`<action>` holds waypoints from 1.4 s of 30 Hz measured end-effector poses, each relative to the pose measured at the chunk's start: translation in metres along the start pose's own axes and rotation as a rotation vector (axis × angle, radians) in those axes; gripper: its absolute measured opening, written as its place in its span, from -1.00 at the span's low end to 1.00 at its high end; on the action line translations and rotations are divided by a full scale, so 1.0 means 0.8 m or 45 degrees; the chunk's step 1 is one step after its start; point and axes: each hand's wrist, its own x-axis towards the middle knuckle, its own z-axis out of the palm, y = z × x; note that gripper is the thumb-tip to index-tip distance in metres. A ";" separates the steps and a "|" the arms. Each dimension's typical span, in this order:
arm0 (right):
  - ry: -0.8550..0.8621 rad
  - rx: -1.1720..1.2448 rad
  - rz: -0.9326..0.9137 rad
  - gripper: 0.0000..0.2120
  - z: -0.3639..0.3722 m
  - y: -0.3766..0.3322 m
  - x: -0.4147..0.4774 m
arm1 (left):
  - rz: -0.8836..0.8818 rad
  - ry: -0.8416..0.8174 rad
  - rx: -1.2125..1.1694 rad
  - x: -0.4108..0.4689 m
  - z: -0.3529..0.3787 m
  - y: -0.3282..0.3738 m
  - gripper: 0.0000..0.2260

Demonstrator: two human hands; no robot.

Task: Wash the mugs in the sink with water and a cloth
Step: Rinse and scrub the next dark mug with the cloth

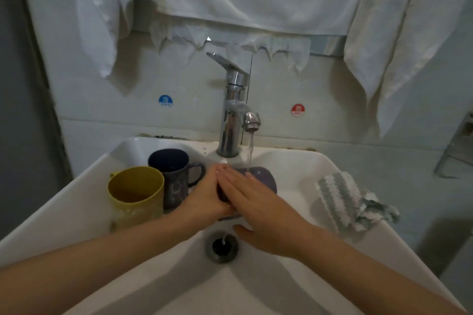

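Our right hand [258, 202] lies flat, fingers straight, across the grey-purple speckled ceramic mug [261, 177] under the chrome tap [234, 100]. Our left hand [204, 199] presses the mug's left side; we cannot tell whether it clasps. A yellow plastic mug [135, 194] and a dark blue ceramic mug [174, 174] crowd the white sink [76, 186] at its left edge. A striped knitted cloth [345, 199] drapes the right rim, with bare basin between.
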 end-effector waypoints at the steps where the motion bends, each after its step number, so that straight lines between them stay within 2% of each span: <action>1: -0.009 -0.026 0.045 -0.17 -0.002 0.005 -0.001 | -0.017 0.007 -0.026 -0.001 -0.001 -0.001 -0.37; 5: 0.020 -0.111 0.261 -0.13 -0.013 0.039 -0.007 | -0.091 0.018 -0.108 -0.002 -0.004 -0.003 -0.31; 10: -0.053 -0.064 -0.010 -0.11 -0.005 0.006 -0.002 | -0.089 -0.029 -0.077 0.004 -0.003 0.002 -0.46; 15: -0.023 -0.109 0.223 -0.18 -0.010 0.036 -0.005 | -0.087 -0.016 -0.077 -0.001 -0.001 -0.012 -0.31; 21: -0.148 0.008 0.027 -0.12 -0.007 -0.003 -0.005 | -0.030 -0.022 -0.098 0.002 -0.004 -0.014 -0.41; 25: -0.055 -0.089 0.263 -0.11 -0.008 0.035 -0.008 | -0.110 0.032 -0.119 0.005 -0.007 -0.016 -0.36; 30: -0.139 0.044 0.030 -0.14 -0.003 -0.004 -0.006 | -0.076 -0.013 -0.136 0.004 -0.007 -0.016 -0.43; 35: -0.024 -0.111 0.265 -0.22 -0.018 0.038 -0.009 | -0.134 0.022 -0.101 0.004 -0.004 -0.020 -0.36; 38: -0.056 0.042 0.097 -0.24 -0.016 0.005 -0.007 | -0.093 0.000 -0.094 0.002 0.000 -0.020 -0.41; 40: -0.085 0.032 -0.002 -0.21 -0.012 -0.008 -0.004 | -0.043 -0.012 -0.107 0.000 0.000 -0.021 -0.47; 42: -0.037 -0.019 0.061 -0.22 -0.012 0.008 -0.004 | -0.083 -0.013 -0.181 0.001 -0.001 -0.022 -0.47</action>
